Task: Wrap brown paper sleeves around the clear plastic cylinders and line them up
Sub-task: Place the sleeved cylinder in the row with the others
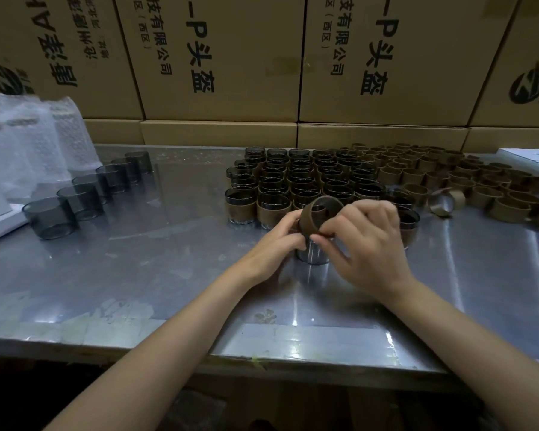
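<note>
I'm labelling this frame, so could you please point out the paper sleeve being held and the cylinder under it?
paper sleeve (312, 219): head view, outer brown wall.
cylinder (312, 256): head view, clear side wall below the sleeve.

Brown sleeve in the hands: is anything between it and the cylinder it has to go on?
Nothing visible. Both the left hand and right hand hold the brown sleeve tilted directly above the clear cylinder standing on the metal table.
</note>
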`<state>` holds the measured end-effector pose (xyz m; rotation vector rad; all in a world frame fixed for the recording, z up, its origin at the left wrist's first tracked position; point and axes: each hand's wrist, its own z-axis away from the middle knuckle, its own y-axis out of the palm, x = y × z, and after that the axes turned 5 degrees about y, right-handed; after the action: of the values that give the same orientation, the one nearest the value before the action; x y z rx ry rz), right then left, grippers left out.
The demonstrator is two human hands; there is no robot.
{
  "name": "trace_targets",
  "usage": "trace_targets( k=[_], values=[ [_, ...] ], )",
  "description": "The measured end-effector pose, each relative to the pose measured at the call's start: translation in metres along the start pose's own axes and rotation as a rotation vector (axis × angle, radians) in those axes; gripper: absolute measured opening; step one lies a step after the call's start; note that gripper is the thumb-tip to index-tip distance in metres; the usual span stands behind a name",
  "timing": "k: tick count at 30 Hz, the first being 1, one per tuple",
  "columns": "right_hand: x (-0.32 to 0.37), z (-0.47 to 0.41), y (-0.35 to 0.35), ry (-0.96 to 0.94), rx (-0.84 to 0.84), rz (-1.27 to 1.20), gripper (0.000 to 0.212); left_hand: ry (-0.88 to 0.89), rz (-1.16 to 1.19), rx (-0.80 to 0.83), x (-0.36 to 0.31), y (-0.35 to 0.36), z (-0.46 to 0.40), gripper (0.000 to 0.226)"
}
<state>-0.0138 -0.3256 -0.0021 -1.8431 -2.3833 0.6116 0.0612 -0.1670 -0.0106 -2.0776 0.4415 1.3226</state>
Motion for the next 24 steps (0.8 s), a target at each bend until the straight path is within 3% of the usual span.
trace_targets(
  k=[6, 12, 17, 22, 24],
  values=[
    [0.001, 0.004, 0.006, -0.007, 0.079, 0.0, 0.026, 0.035, 0.151, 0.054, -0.001, 0.001, 0.006, 0.055],
    [-0.001, 0.005, 0.011, 0.078, 0.133, -0.11, 0.025, 0.019, -0.019, 0.005, -0.004, 0.006, 0.006, 0.059],
    [-0.003, 0.009, 0.008, 0.486, 0.236, -0.465, 0.028, 0.013, -0.095, 0.0, -0.005, 0.006, 0.008, 0.059],
    [-0.009, 0.011, 0.013, 0.956, 0.539, -0.84, 0.048, 0.004, -0.111, -0.029, -0.007, 0.007, 0.009, 0.064],
    [-0.012, 0.011, 0.014, 1.078, 0.627, -0.922, 0.067, -0.026, -0.107, -0.029, -0.008, 0.007, 0.009, 0.069]
  ],
)
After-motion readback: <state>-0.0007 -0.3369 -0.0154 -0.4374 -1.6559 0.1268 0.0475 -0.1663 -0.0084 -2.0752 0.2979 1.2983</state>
